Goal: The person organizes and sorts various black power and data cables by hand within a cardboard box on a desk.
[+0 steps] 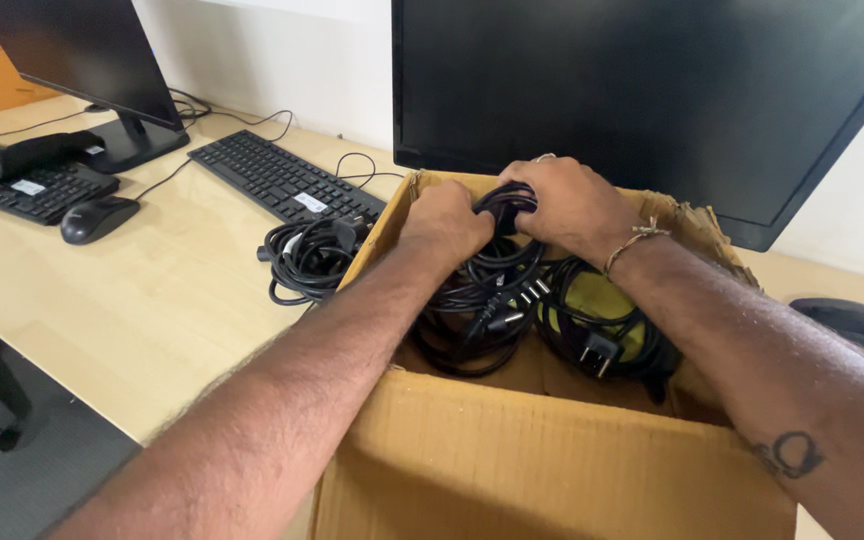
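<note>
An open cardboard box (552,470) stands on the desk right in front of me. Inside it lie coiled black power cables (477,310) with plugs, and another black coil (602,335) over something yellow-green. My left hand (444,222) and my right hand (570,205) meet above the box's far side, both closed on one bundle of black cable (505,203). A thread bracelet is on my right wrist.
A further black cable coil (304,258) lies on the wooden desk (152,310) left of the box. Behind it sits a black keyboard (282,178); a mouse (97,217), second keyboard (22,185) and monitor (82,50) are at left. A large monitor (652,90) stands behind the box.
</note>
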